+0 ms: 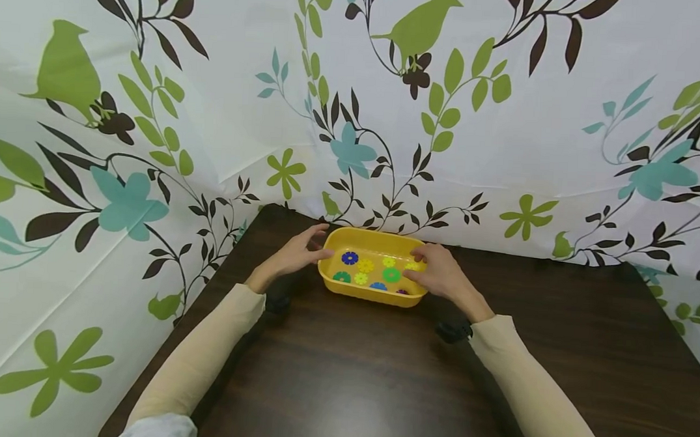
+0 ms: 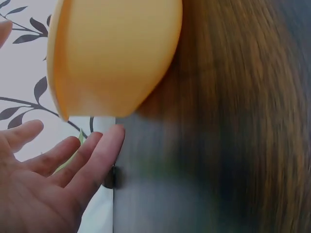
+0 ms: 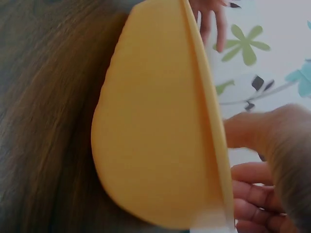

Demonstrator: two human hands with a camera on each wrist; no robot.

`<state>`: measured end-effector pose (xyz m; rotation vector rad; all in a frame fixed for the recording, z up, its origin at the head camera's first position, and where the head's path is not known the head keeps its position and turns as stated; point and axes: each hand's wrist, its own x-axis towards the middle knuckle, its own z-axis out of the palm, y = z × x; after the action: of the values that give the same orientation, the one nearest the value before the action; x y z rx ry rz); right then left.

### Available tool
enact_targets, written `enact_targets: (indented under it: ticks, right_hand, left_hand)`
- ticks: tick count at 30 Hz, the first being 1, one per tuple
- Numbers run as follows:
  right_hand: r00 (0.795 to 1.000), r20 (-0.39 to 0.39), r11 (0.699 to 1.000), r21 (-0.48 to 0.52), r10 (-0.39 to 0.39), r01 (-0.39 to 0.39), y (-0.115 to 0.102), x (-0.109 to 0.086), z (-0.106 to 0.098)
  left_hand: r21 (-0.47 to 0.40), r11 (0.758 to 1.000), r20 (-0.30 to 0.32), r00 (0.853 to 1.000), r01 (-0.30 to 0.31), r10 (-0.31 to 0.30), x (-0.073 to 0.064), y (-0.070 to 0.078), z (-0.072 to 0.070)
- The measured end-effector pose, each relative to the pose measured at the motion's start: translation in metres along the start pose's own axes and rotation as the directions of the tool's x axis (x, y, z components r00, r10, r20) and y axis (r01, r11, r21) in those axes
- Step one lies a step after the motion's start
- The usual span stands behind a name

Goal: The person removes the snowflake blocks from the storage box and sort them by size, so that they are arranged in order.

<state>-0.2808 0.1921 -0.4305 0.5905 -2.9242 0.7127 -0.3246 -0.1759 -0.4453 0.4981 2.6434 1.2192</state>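
Note:
A yellow plastic tub (image 1: 376,296) stands on the dark table, with several flat flower-shaped discs in it. Among them are a dark blue disc (image 1: 350,258), a green disc (image 1: 391,275) and a yellow disc (image 1: 365,265). My left hand (image 1: 294,254) is at the tub's left end, fingers spread and thumb reaching over the rim. In the left wrist view those fingers (image 2: 104,155) extend just beyond the tub's end, holding nothing. My right hand (image 1: 441,273) reaches over the right end, thumb and fingers apart above the discs. Its fingertips are partly hidden behind the rim in the right wrist view.
The dark wood table (image 1: 343,374) stretches toward me and to both sides. Behind and left of it hangs a white cloth (image 1: 225,122) printed with birds, leaves and flowers. The tub sits close to the table's back edge.

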Motion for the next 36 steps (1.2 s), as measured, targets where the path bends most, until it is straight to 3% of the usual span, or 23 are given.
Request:
enact_targets:
  ticks: [6,12,24,36]
  right_hand:
    - [0.994,0.092,0.994,-0.082,-0.063,0.071,-0.016,0.016,0.008]
    - [0.970,0.244,0.998,-0.068,0.012,0.005,-0.022,0.030,0.019]
    - [0.941,0.320,0.989,-0.124,0.112,-0.076,-0.028,0.044,0.027]
    - [0.922,0.334,0.978,-0.134,0.199,-0.162,-0.030,0.053,0.034]
  left_hand:
    - [-0.052,0.998,0.043,0.998,0.041,-0.039,0.003,0.008,0.008]
    - [-0.017,0.999,0.047,0.998,0.052,-0.051,0.004,0.006,0.016]
    - [0.007,0.998,0.047,0.997,0.065,-0.066,0.001,0.001,0.021]
    - [-0.052,0.998,0.081,0.996,0.046,-0.041,0.000,-0.001,0.025]
